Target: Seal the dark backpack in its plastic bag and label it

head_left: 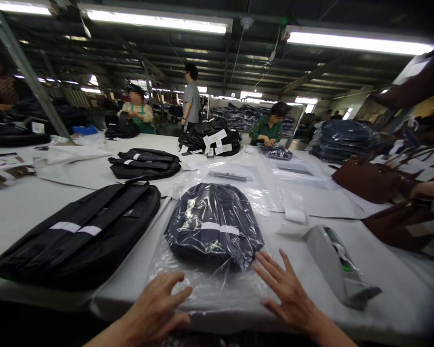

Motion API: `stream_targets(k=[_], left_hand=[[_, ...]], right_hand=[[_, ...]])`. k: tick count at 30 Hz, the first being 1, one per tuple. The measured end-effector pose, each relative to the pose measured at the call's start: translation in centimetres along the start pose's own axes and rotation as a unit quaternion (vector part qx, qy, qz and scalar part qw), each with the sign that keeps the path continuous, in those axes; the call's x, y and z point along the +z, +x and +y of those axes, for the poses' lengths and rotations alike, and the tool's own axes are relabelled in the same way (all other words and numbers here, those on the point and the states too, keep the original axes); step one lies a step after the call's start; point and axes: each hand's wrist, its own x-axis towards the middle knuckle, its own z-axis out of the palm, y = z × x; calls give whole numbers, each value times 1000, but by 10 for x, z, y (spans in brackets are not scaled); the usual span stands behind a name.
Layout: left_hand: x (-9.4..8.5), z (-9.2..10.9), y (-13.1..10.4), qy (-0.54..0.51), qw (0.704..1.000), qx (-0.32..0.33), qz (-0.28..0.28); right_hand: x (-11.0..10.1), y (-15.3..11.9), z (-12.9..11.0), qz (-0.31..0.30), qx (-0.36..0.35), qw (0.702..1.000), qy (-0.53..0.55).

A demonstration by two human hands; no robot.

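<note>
A black backpack (pixel 217 207) lies inside a clear plastic bag (pixel 210 286), its two straps banded with white paper strips. The bag's loose end spreads toward the table's front edge. My left hand (pixel 161 299) is at the near left of that loose plastic, fingers apart and holding nothing. On the other side, my right hand (pixel 284 286) has its fingers spread beside the lower right corner of the wrapped backpack; whether its fingertips touch the plastic I cannot tell. An unwrapped black backpack (pixel 83 236) with white strap bands lies to the left.
A grey tape dispenser (pixel 338 265) stands at the right. Brown handbags (pixel 361 178) lie along the right side. Farther back are another black backpack (pixel 144 163), a tagged black pile (pixel 211 137) and a person in green (pixel 269 125) handling a bag.
</note>
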Motion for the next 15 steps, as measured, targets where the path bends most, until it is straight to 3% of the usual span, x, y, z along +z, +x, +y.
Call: stream_targets(k=[3, 5, 7, 10, 15], left_hand=[[-30, -7, 61, -23, 999, 19, 43], [-24, -18, 97, -12, 997, 82, 6], [-2, -32, 116, -14, 987, 149, -61], [39, -51, 115, -41, 964, 226, -136], [73, -59, 91, -43, 965, 217, -139]], right_hand=[[-16, 49, -1, 21, 34, 999, 29], [-7, 78, -4, -3, 16, 999, 44], [14, 93, -6, -30, -17, 998, 52], [51, 90, -1, -54, -57, 996, 52], [90, 66, 14, -37, -107, 993, 32]])
